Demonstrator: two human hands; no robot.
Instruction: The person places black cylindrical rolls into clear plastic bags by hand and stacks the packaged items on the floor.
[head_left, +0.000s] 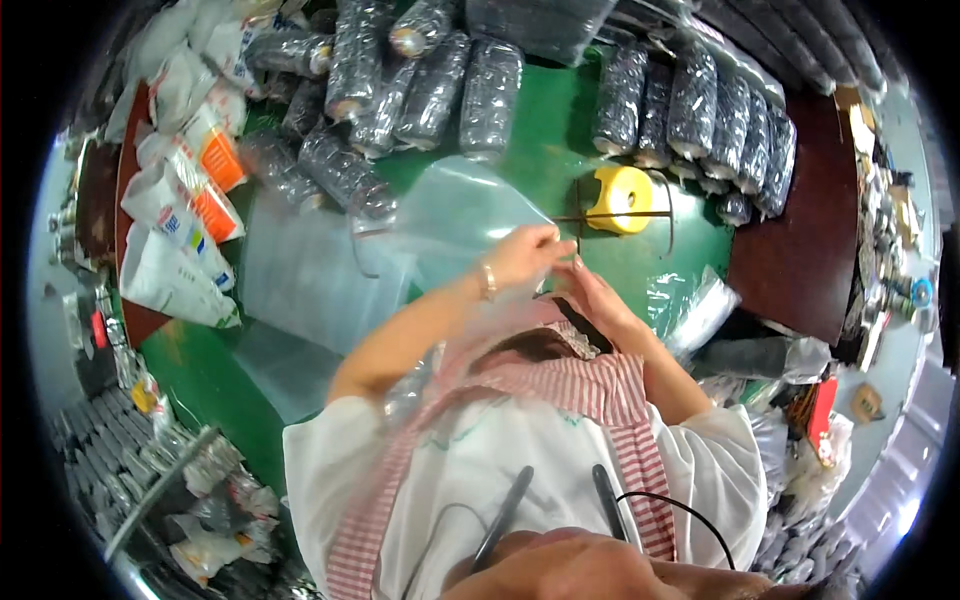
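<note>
Both hands meet in front of the chest, fingertips close together at the edge of a clear plastic bag (469, 206). My left hand (592, 292) is on the right of the picture, thumb and fingers near the bag's edge. My right hand (529, 255), with a bracelet at the wrist, pinches the film. The bag spreads up and left from the fingers, and part of it hangs blurred over the right forearm. More flat clear plastic sheets (322, 262) lie on the green table (540, 112). Beyond the hands stands a yellow plastic stool (621, 199) beside a thin metal rod frame (652, 215).
Plastic-wrapped dark bundles (491, 97) lie at the back left, with more bundles (691, 101) at the back right. Printed white bags (176, 270) line the left edge. A crumpled clear plastic packet (701, 311) lies on the right, near a dark red-brown board (795, 247).
</note>
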